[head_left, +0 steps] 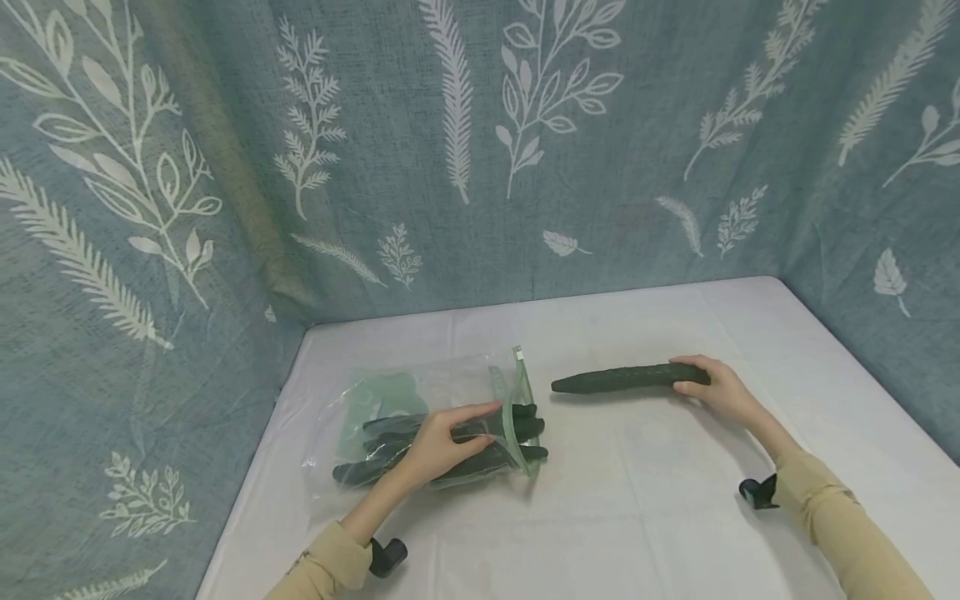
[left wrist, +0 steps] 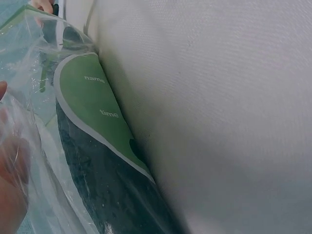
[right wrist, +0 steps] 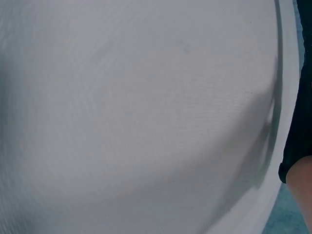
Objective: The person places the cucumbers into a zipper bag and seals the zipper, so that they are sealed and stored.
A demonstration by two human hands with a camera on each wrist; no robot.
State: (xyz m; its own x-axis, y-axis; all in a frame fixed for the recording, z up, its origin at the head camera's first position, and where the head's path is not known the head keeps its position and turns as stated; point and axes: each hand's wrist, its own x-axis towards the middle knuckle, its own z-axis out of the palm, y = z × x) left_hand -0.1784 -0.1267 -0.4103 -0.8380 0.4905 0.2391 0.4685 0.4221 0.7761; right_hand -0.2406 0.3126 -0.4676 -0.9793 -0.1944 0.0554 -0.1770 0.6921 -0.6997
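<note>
My right hand grips one end of a dark green cucumber, held nearly level over the table to the right of the bag. In the right wrist view the cucumber shows at the right edge, with part of the hand beside it. A clear zip bag with a green zip edge lies on the left, its mouth to the right. Several cucumbers lie inside, ends near the mouth. Thumb and fingers of my left hand curl over the bag's film near its mouth. Its green label reads "name" and "time".
A white cloth covers the table. Blue-green curtains with white leaf prints stand along the back and both sides. Below each tan sleeve sits a small dark wrist camera.
</note>
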